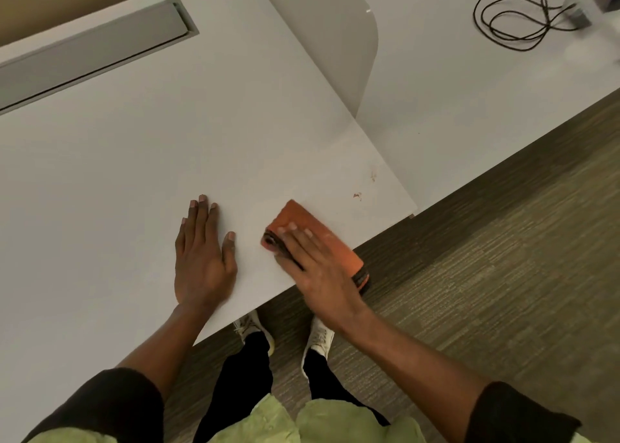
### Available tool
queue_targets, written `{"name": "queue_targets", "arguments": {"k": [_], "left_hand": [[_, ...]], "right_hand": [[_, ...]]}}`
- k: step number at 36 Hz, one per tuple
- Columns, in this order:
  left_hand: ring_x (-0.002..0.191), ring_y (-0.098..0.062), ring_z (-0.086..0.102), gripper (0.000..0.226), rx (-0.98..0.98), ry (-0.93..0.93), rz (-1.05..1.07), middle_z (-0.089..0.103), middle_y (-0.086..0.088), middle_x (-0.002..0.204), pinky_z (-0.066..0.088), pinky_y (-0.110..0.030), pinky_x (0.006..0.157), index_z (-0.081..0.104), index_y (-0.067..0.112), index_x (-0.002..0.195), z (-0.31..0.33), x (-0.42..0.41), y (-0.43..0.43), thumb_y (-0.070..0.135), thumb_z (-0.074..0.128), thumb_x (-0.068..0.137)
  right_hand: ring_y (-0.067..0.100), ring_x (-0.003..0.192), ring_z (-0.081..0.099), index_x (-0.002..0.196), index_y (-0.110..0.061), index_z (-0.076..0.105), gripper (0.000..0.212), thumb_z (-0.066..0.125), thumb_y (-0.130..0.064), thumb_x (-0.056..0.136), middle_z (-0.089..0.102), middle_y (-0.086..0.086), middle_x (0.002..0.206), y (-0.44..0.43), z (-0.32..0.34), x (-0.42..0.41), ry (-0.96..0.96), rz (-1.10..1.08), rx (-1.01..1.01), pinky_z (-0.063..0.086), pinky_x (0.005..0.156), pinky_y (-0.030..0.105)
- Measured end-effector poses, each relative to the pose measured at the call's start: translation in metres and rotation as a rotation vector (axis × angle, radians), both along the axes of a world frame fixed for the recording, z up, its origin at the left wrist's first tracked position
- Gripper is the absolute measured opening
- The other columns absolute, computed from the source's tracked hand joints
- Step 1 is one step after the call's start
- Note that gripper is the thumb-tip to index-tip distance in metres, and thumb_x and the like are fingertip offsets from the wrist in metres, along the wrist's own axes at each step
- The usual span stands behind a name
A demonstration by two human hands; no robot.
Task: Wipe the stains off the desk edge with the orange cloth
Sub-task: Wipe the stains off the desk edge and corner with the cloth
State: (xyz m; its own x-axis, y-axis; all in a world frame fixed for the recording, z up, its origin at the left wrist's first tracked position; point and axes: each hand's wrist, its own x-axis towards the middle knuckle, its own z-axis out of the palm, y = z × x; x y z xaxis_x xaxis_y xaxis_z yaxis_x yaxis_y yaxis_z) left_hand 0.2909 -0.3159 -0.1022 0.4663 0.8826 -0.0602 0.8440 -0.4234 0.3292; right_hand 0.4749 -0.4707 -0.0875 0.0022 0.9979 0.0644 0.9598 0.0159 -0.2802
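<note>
Orange cloth (315, 237) pressed flat under right hand (322, 274), fingers (295, 232) spread; stains (357, 195) near counter (134, 174) edge not yet wiped.

No readable text, label or number anywhere in view.

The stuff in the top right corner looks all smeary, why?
In the head view, the grey object by the black cable is smeared by blur at the wide-angle edge; the orange cloth and stains near the middle look sharper.
</note>
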Motion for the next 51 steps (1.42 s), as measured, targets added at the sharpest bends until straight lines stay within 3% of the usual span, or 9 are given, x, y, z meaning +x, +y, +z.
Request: {"name": "queue_targets", "arguments": {"k": [8,14,19,22,28,31,38,45,51], "left_hand": [[0.172,-0.009,-0.006,0.069,0.012,0.006,-0.006,0.004,0.003,0.187,0.005,-0.04,0.14,0.02,0.015,0.176,-0.001,-0.004,0.0,0.045,0.026,0.115],[0.172,-0.009,-0.007,0.069,0.002,0.004,-0.007,0.003,0.003,0.187,0.004,-0.04,0.14,0.019,0.015,0.176,0.001,0.0,0.003,0.045,0.026,0.115],[0.172,-0.009,-0.007,0.069,-0.004,0.007,-0.007,0.002,0.004,0.187,0.004,-0.04,0.14,0.019,0.015,0.177,0.002,0.001,0.003,0.044,0.027,0.115],[0.172,-0.009,-0.007,0.069,-0.002,0.006,-0.005,0.002,0.004,0.187,0.004,-0.04,0.14,0.02,0.015,0.176,0.0,-0.002,0.001,0.045,0.026,0.115],[0.173,-0.011,-0.003,0.068,0.006,-0.006,-0.005,0.006,0.002,0.187,0.008,-0.043,0.14,0.023,0.014,0.176,0.0,-0.001,0.003,0.044,0.027,0.115],[0.173,-0.011,-0.003,0.068,0.005,0.0,-0.008,0.006,0.002,0.187,0.007,-0.042,0.14,0.022,0.014,0.176,-0.001,-0.001,0.001,0.044,0.027,0.115],[0.173,-0.011,-0.006,0.069,-0.001,0.009,-0.005,0.003,0.003,0.187,0.006,-0.042,0.141,0.018,0.016,0.177,0.0,0.0,0.003,0.046,0.026,0.115],[0.173,-0.01,-0.006,0.068,0.006,0.004,-0.01,0.003,0.003,0.187,0.007,-0.042,0.14,0.02,0.015,0.176,-0.001,-0.002,0.001,0.044,0.026,0.116],[0.173,-0.011,-0.006,0.068,-0.003,0.015,-0.006,0.003,0.002,0.187,0.007,-0.043,0.141,0.019,0.014,0.177,0.002,-0.001,0.002,0.044,0.026,0.115]], "right_hand": [[0.029,0.16,0.029,0.157,-0.025,0.048,0.074,0.053,0.013,0.095,0.04,0.009,0.168,0.037,0.017,0.119,0.062,-0.658,0.084,0.021,0.133,0.045],[0.032,0.164,0.017,0.164,-0.017,0.035,0.081,0.048,0.02,0.094,0.027,0.015,0.173,0.037,0.003,0.065,0.124,-0.435,0.099,0.022,0.133,0.051],[0.035,0.162,0.023,0.156,-0.012,0.049,0.082,0.038,0.022,0.083,0.033,0.017,0.17,-0.021,-0.012,0.039,0.048,-0.141,0.092,0.022,0.133,0.052],[0.034,0.159,0.033,0.148,-0.015,0.06,0.082,0.058,0.026,0.077,0.045,0.014,0.165,-0.024,-0.007,0.077,0.033,-0.333,0.117,0.028,0.13,0.055],[0.031,0.159,0.032,0.152,-0.016,0.055,0.074,0.053,0.021,0.088,0.047,0.015,0.163,0.013,0.004,0.101,0.149,-0.728,0.19,0.029,0.13,0.055],[0.03,0.164,0.019,0.162,-0.018,0.039,0.08,0.046,0.02,0.091,0.029,0.013,0.173,0.008,-0.004,0.052,0.163,-0.559,0.155,0.026,0.131,0.053],[0.033,0.164,0.018,0.163,-0.017,0.037,0.087,0.034,0.017,0.083,0.027,0.014,0.173,-0.026,-0.018,0.0,0.052,-0.082,0.09,0.023,0.133,0.051],[0.034,0.156,0.039,0.148,-0.021,0.06,0.071,0.059,0.019,0.09,0.051,0.013,0.16,0.002,0.002,0.11,0.039,-0.566,0.156,0.032,0.128,0.053],[0.032,0.164,0.017,0.166,-0.02,0.029,0.085,0.048,0.019,0.092,0.024,0.011,0.174,0.026,0.006,0.066,0.081,-0.537,0.067,0.016,0.135,0.049]]}}
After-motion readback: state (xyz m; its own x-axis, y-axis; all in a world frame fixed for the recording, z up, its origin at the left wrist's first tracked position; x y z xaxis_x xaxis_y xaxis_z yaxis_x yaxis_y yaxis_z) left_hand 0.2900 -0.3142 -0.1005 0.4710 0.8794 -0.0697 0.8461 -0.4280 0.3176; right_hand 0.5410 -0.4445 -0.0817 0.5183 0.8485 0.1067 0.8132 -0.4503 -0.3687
